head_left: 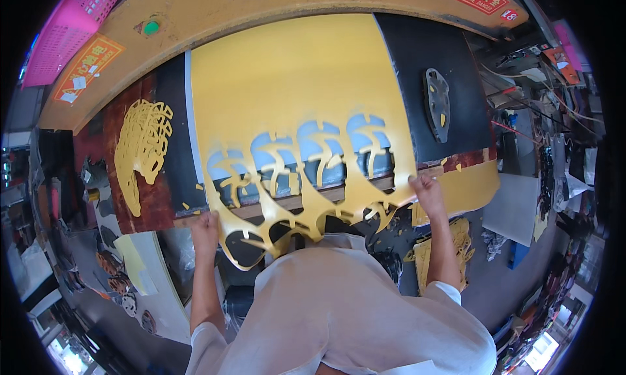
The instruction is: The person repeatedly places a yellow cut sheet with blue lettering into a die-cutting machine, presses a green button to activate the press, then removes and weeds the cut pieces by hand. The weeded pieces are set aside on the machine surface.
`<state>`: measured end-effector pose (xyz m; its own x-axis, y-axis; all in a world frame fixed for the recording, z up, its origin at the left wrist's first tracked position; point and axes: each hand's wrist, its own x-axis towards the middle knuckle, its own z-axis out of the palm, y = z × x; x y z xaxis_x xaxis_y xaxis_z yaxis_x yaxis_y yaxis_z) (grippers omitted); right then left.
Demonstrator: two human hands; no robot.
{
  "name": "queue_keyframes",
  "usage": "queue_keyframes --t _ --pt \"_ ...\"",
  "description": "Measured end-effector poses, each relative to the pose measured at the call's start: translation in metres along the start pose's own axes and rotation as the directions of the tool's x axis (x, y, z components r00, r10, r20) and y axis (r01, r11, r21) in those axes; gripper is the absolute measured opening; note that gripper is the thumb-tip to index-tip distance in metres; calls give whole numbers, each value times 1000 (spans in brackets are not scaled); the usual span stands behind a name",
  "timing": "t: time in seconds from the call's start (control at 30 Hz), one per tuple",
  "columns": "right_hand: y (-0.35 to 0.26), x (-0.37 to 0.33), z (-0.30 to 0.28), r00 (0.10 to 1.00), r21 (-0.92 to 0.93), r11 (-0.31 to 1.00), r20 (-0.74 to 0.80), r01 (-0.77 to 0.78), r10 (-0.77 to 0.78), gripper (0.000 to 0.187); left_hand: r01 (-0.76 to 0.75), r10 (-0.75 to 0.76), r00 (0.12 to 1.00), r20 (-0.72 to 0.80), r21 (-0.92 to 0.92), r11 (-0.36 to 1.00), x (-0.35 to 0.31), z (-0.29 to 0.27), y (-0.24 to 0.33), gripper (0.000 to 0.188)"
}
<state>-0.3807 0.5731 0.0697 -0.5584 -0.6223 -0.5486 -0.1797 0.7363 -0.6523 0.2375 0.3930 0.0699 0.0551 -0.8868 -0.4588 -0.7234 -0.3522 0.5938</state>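
Observation:
A large yellow sheet (pixel 293 68) lies across the dark worktop. Its near part is punched through with several curved, shoe-upper-like openings and hangs over the front edge as a thin web toward my body. At the web's left edge, my left hand (pixel 205 224) is closed on the sheet. My right hand (pixel 425 189) pinches the right edge, a little farther away. Blue-grey backing shows through some of the openings. Loose yellow strips lie about the web's left part.
Cut yellow pieces (pixel 142 140) are heaped on the left of the worktop. A dark cutting die (pixel 437 106) rests on the black board (pixel 466 81) at right. An orange machine beam (pixel 274 0) with a green button (pixel 152 27) spans the back. Yellow scraps (pixel 460 244) lie below right.

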Motion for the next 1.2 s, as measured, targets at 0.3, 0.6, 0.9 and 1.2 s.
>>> queue_keyframes --t 0.3,0.6,0.9,1.2 --pt "-57 140 -57 802 -521 823 -380 226 -461 87 -95 93 995 -39 -59 994 20 13 15 33" --pt "-82 210 -65 855 -481 852 -336 205 -395 108 -203 318 849 -422 294 934 5 22 66 44" --pt "-72 224 -75 881 -386 891 -300 240 -367 106 -565 502 814 293 202 800 -24 126 203 47" --pt "-76 221 -72 883 -446 876 -317 184 -347 105 -492 418 844 337 176 852 -11 159 211 50"
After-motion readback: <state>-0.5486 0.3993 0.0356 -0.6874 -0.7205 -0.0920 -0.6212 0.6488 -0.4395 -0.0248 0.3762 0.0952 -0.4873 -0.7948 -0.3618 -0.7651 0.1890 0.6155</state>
